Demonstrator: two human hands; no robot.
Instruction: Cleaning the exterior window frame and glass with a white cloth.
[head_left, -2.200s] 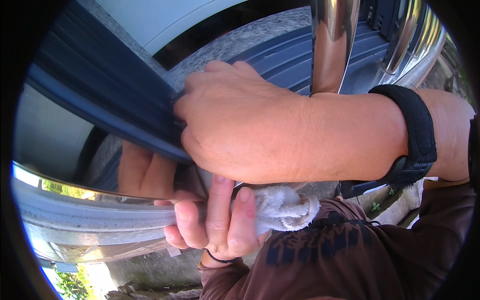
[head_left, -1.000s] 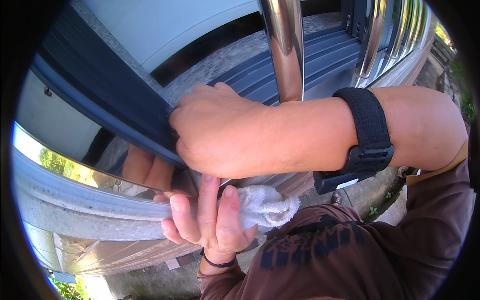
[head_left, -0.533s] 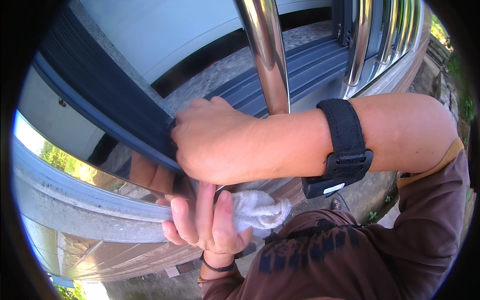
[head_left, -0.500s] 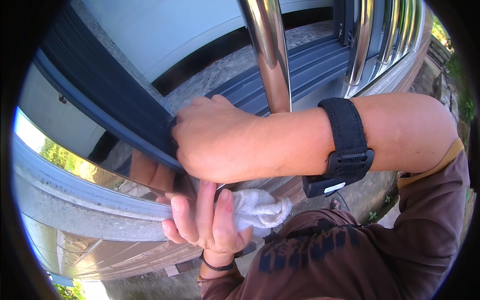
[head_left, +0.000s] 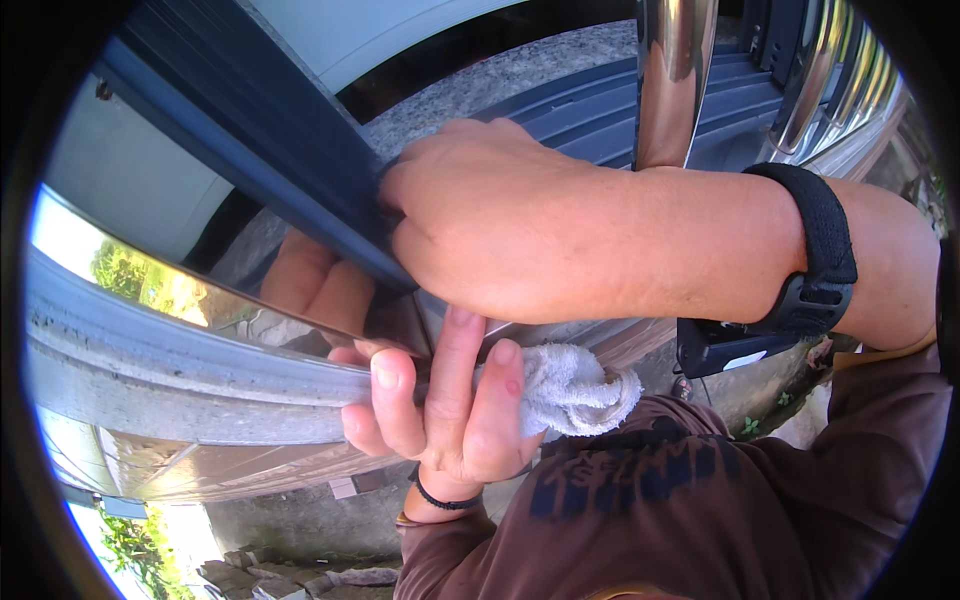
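My left hand [head_left: 445, 400], a dark band at its wrist, is at the metal ledge [head_left: 250, 400] by the dark frame's lower corner. Its fingers are apart, the longest one pointing up against the underside of my right wrist. A bunched white towelling cloth [head_left: 580, 390] sticks out beside its index finger, seemingly gripped by a thumb I cannot see. Over the lower end of the dark window frame [head_left: 240, 140], my right hand [head_left: 480, 210] is curled with its knuckles up. Its fingertips, and anything in them, are hidden.
A shiny metal post [head_left: 675, 90] rises just beyond my right forearm, with more bars [head_left: 810, 85] to the right. Dark sill tracks [head_left: 590, 110] run behind. Below lies concrete ground [head_left: 300, 520] with stacked tiles [head_left: 270, 575]. My right wrist wears a black strap [head_left: 815, 220] carrying a small device.
My view has shifted, so the frame, post and both hands appear further right and higher. Against the frame corner, both hands and the cloth hold almost the same places.
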